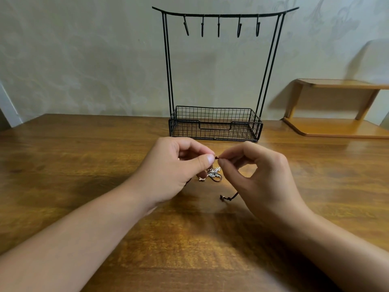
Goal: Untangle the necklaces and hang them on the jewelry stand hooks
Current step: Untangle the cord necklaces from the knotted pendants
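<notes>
While the thin dark red cord necklace (217, 158) is pinched between both hands just above the wooden bench (84, 154), its silvery chain tangle (211, 174) hangs below the fingers and a knotted cord end (226, 197) trails on the wood. The left hand (181, 165) and right hand (259, 175) each hold it in a tight thumb-and-finger grip. Pulling outward could cinch the knot tighter or snap the fine chain. All hooks (219, 28) on the black wire jewelry stand (214, 123) behind are bare.
</notes>
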